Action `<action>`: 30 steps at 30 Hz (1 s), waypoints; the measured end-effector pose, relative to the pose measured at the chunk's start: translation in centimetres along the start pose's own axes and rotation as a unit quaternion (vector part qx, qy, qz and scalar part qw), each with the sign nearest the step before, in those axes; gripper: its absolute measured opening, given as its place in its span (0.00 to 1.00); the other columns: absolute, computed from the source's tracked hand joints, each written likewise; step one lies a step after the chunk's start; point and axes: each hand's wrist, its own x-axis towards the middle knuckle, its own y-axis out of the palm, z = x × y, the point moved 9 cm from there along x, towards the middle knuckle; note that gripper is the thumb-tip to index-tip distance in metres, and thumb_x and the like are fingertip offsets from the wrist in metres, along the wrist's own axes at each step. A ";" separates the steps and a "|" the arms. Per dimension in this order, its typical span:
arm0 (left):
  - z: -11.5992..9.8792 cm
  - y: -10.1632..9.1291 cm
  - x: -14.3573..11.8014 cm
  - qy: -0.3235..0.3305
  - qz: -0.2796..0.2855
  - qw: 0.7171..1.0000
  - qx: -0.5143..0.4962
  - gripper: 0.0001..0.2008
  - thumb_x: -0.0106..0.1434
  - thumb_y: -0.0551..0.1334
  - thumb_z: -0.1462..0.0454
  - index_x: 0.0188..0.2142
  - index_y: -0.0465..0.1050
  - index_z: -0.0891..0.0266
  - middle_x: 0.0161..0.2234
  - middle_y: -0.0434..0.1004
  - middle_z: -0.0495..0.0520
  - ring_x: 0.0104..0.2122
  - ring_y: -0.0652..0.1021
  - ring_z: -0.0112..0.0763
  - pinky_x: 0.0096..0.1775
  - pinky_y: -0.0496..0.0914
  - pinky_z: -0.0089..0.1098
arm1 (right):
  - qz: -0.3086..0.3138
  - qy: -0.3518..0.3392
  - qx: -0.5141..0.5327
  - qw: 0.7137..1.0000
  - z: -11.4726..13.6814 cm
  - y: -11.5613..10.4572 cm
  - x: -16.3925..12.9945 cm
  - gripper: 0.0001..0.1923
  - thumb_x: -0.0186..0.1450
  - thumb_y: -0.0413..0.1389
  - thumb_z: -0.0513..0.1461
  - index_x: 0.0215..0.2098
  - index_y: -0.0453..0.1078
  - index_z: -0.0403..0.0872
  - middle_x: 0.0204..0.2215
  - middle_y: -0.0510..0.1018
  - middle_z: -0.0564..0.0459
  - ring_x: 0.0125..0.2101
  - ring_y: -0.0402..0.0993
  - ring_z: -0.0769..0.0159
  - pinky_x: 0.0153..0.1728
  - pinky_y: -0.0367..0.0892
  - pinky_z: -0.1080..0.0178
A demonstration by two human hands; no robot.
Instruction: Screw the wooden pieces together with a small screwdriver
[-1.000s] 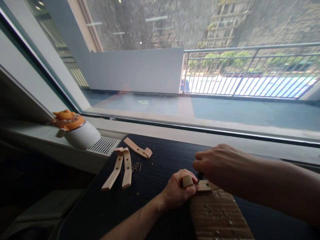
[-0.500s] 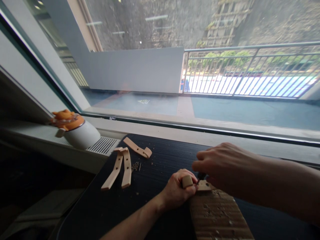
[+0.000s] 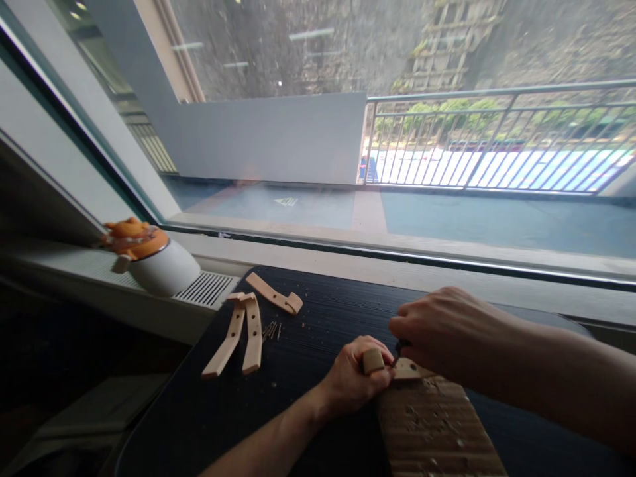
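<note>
Left hand clenched around a small wooden piece, pinning it at the far end of the cardboard sheet — the sheet lies on the dark counter. Right hand sits just above and right of the piece, fingers curled onto a small dark tool whose tip meets the wood; the hand hides most of the tool. Right forearm comes in from the right edge, left forearm from the bottom edge. Wood chips scattered on the cardboard. Left of the cardboard, well apart: three loose wooden strips on the counter — two touching at their far ends, one separate beyond them. Farther left, one white pot with an orange lid on the window sill, beside a vent grille.
</note>
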 end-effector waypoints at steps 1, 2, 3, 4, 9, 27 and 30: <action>0.0 0.0 0.0 0.001 -0.001 1.000 -0.001 0.03 0.54 0.66 0.68 0.31 0.75 0.64 0.37 0.74 0.54 0.36 0.75 0.31 0.41 0.69 0.28 | 0.002 0.001 -0.007 1.000 0.0 0.0 0.0 0.08 0.60 0.57 0.29 0.28 0.74 0.47 0.26 0.80 0.52 0.26 0.77 0.61 0.20 0.45 0.63; 0.0 0.0 0.1 0.001 -0.002 1.000 -0.001 0.03 0.54 0.66 0.68 0.31 0.75 0.64 0.37 0.74 0.54 0.36 0.75 0.31 0.41 0.69 0.28 | 0.004 0.001 -0.014 1.000 0.0 0.0 -0.1 0.08 0.61 0.57 0.29 0.28 0.74 0.47 0.27 0.80 0.52 0.26 0.77 0.61 0.20 0.45 0.63; -0.1 0.0 0.1 0.001 -0.001 1.000 -0.001 0.04 0.54 0.66 0.68 0.31 0.75 0.64 0.37 0.74 0.54 0.36 0.75 0.31 0.41 0.69 0.28 | 0.003 0.001 -0.018 1.000 0.0 -0.1 -0.1 0.08 0.61 0.57 0.30 0.28 0.74 0.47 0.27 0.79 0.51 0.26 0.77 0.60 0.20 0.45 0.63; -0.2 -0.1 0.1 0.000 0.000 1.000 0.000 0.03 0.54 0.65 0.68 0.31 0.75 0.64 0.36 0.74 0.53 0.36 0.75 0.31 0.41 0.69 0.28 | -0.002 -0.002 -0.019 1.000 0.0 -0.2 -0.2 0.07 0.60 0.58 0.30 0.30 0.74 0.47 0.27 0.79 0.51 0.27 0.77 0.60 0.20 0.46 0.63; -0.7 -0.1 0.1 -0.007 0.002 1.000 0.004 0.01 0.54 0.64 0.69 0.28 0.73 0.64 0.33 0.74 0.52 0.36 0.74 0.31 0.41 0.69 0.29 | -0.029 -0.056 0.010 0.998 0.9 -0.7 -0.6 0.11 0.54 0.60 0.28 0.33 0.74 0.48 0.29 0.77 0.53 0.26 0.75 0.63 0.20 0.45 0.64; -0.5 0.0 0.0 -0.004 0.002 1.000 0.007 0.02 0.54 0.65 0.68 0.29 0.75 0.64 0.35 0.74 0.54 0.36 0.74 0.31 0.41 0.69 0.29 | 0.012 0.001 -0.021 1.000 -0.4 1.0 0.1 0.08 0.59 0.57 0.29 0.27 0.75 0.46 0.26 0.79 0.52 0.25 0.77 0.62 0.19 0.45 0.63; -0.7 0.0 0.1 -0.012 0.004 1.000 0.008 0.01 0.54 0.64 0.68 0.29 0.74 0.64 0.33 0.73 0.52 0.35 0.74 0.31 0.40 0.69 0.29 | 0.009 -0.004 -0.015 1.000 0.3 0.1 -0.2 0.06 0.59 0.57 0.30 0.30 0.75 0.46 0.27 0.79 0.51 0.27 0.77 0.61 0.20 0.47 0.63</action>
